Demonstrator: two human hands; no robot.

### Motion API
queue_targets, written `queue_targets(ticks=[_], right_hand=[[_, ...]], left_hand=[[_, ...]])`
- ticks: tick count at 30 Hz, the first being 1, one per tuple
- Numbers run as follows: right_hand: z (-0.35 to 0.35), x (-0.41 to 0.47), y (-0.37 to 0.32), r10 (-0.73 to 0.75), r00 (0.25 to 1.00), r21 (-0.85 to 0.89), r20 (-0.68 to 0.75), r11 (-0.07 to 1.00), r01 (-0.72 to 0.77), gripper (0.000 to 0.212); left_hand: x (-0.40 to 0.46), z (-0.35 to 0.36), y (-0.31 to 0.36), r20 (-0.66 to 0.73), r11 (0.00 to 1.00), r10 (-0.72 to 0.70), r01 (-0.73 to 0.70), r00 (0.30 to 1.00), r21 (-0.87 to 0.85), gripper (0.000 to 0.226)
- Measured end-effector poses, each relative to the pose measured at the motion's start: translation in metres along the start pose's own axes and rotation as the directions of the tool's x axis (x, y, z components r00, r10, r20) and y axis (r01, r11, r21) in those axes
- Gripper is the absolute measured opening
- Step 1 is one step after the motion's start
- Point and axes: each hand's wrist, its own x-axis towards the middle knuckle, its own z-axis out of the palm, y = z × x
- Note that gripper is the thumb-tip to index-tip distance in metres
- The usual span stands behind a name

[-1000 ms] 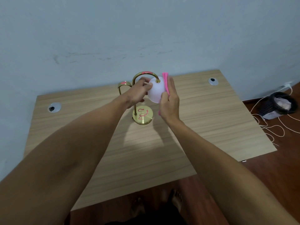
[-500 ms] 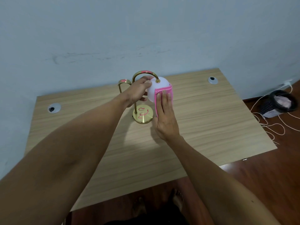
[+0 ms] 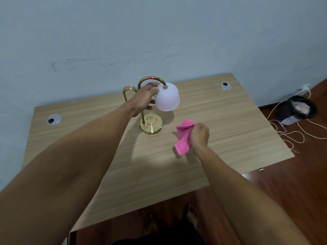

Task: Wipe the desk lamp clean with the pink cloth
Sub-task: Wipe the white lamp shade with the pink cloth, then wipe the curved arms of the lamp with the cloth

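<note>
A desk lamp stands near the back of the wooden desk (image 3: 230, 131). It has a white dome shade (image 3: 168, 97), a curved gold neck and a round gold base (image 3: 151, 125) with red scribbles on it. A red smear shows on top of the neck's arch. My left hand (image 3: 144, 99) grips the left side of the shade. My right hand (image 3: 200, 136) is lower and to the right of the base, above the desk, shut on the crumpled pink cloth (image 3: 184, 137). The cloth is apart from the lamp.
A second gold curved piece (image 3: 129, 89) stands behind the lamp. Two round cable grommets (image 3: 54, 119) (image 3: 226, 86) sit in the desk's back corners. On the floor to the right are a dark waste basket (image 3: 297, 108) and loose white cables (image 3: 290, 135). The wall is close behind.
My right hand has drawn the pink cloth off the shade, down and to the right over the desk, and bunched it. My left hand stays on the shade.
</note>
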Motion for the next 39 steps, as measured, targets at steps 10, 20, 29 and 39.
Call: queue_targets(ticks=[10,20,29,39], right_hand=[[0.024,-0.011,-0.084,-0.393,0.918,0.315,0.058,0.879,0.357,0.040],[0.023,0.006,-0.069,-0.085,0.975,0.372,0.207,0.928,0.001,0.029],[0.015,-0.007,-0.115,-0.162,0.986,0.517,0.036,0.848,0.120,0.036],[0.054,-0.067,-0.137,-0.522,0.853,0.418,-0.008,0.773,0.477,0.030]], left_hand=[[-0.004,0.004,0.004,-0.040,1.000,-0.008,0.008,0.999,-0.001,0.021],[-0.009,0.002,0.007,-0.035,1.000,0.010,-0.010,0.999,0.007,0.026],[-0.052,-0.014,-0.008,-0.395,0.868,0.366,-0.157,0.842,0.471,0.026],[-0.046,-0.049,0.019,-0.335,0.663,0.494,-0.098,0.802,0.742,0.041]])
